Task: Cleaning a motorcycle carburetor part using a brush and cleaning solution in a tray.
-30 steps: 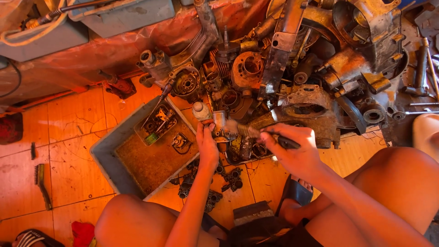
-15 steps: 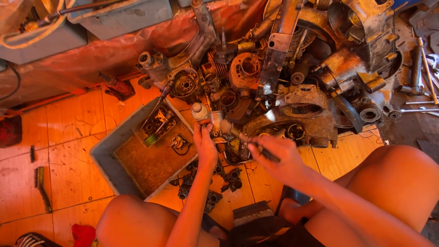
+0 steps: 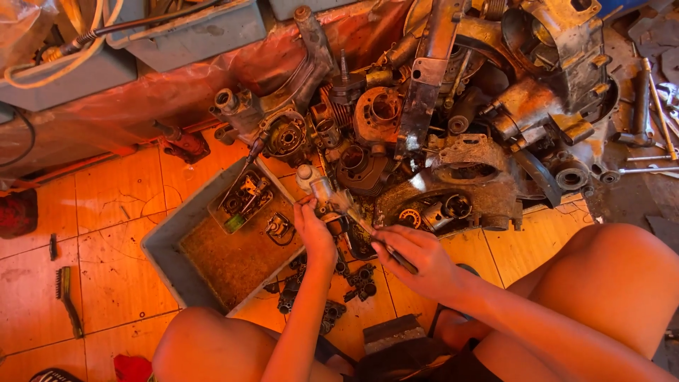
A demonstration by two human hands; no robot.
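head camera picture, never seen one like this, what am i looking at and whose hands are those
The camera sits on a person's head and looks straight down, so the bare arms and knees at the bottom belong to the wearer, who sits low on an orange tiled floor.

The left hand holds a small metal part with a white cap. The right hand holds a thin tool, like a brush or a screwdriver, with its tip against that part.

Ahead lies a heap of rusty, oily engine parts. To the left stands a grey tray with a few small pieces in it. More small dark parts lie on the floor by the hands. A wire brush lies far left.
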